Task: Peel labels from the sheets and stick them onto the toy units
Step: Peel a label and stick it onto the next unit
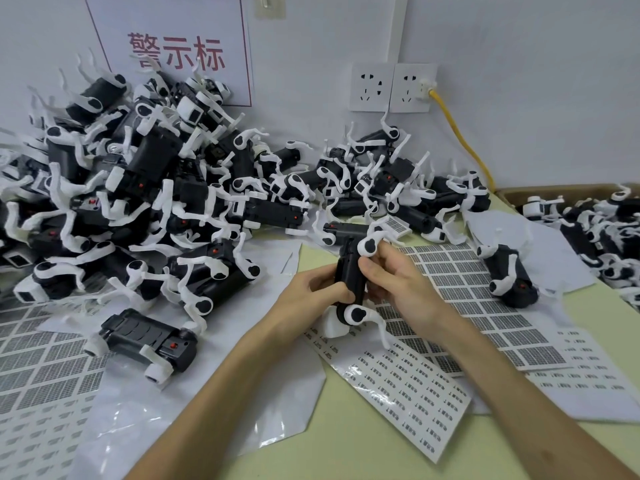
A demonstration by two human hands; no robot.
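Got one toy unit held upright near the middle of the table, just over the label sheets. Gripping its black body with the left hand, fingers curled round it. Pinching the upper side with the right hand, right below a white leg joint. Can't read the sheet print, way too tiny. Only legible on the wall sign: red 警示标. Also a massive pile of units hogging the back left corner.

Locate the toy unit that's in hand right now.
Head view, centre: the toy unit is gripped between the left hand and right hand, over the edge of the label sheet, just in front of the toy pile.
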